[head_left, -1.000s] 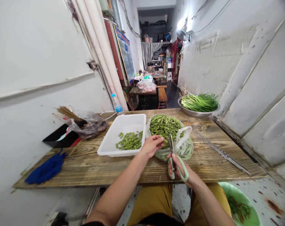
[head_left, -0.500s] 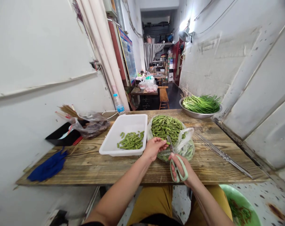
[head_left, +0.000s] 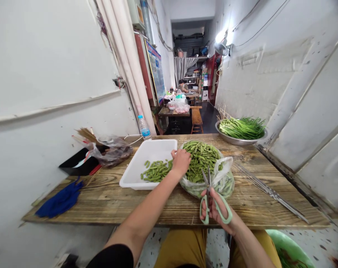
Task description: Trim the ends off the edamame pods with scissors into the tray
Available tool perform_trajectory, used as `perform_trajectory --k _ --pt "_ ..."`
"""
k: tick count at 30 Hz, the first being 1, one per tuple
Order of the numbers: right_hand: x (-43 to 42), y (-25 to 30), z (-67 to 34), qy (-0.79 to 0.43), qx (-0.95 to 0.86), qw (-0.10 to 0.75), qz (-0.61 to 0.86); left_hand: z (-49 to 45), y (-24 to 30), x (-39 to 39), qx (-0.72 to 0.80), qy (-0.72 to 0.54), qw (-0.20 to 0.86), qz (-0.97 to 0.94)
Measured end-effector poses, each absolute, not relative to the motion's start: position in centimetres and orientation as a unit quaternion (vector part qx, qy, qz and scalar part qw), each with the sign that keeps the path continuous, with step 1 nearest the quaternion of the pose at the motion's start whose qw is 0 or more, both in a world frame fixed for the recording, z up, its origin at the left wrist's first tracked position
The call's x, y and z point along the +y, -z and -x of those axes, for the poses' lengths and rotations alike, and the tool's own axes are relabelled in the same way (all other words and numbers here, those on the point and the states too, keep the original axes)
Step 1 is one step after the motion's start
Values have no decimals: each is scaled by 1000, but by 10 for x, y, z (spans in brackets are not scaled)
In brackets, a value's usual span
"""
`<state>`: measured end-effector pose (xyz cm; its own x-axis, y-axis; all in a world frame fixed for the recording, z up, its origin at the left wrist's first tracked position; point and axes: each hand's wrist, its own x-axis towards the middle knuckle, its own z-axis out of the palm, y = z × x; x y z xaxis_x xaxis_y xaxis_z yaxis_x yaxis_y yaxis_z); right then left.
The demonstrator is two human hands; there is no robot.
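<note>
My right hand (head_left: 217, 210) grips scissors (head_left: 207, 183) with pale green handles. Their blades stand apart, pointing away over the near side of a clear plastic bag (head_left: 196, 189). Green soybean pods (head_left: 201, 156) fill the bag in a heap. Above the right rim of a white plastic tray (head_left: 141, 185) is my left hand (head_left: 181, 162), back up and fingers curled, beside the heap. Whatever its fingertips hold, if anything, is hidden. A smaller pile of pods (head_left: 157, 170) lies in the tray.
Metal skewers (head_left: 272, 193) lie to the right, below a metal bowl of green stalks (head_left: 243, 128). At left are a blue cloth (head_left: 59, 199), a black box (head_left: 79, 162) and a water bottle (head_left: 144, 128). A green basin (head_left: 288, 247) stands on the floor. Someone sits far back.
My left hand has moved from the scissor tips, where it held a pod, up and left to the tray's right rim. The scissor blades have opened and drawn slightly back.
</note>
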<state>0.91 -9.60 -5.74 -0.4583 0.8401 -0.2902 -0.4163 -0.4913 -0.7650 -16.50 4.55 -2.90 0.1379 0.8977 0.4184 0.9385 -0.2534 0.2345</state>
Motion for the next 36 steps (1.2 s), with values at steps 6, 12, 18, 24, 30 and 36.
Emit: perform_trajectory --k 6,12,18,24,30,36 --pt "-99 57 -16 -774 -322 411 358 153 33 74 -610 182 43 770" --pt "-98 52 -13 -769 -331 413 359 158 21 65 -619 176 23 765" --pt "-100 55 -9 -752 -348 403 389 143 30 68 -664 110 71 736" --pt "-106 51 -12 -741 -353 407 401 139 32 67 -630 112 90 764" --pt "-103 50 -11 -751 -336 406 397 151 23 52 -617 215 -5 757" --pt "-94 49 -4 -742 -346 405 408 156 26 20 -545 376 -289 692"
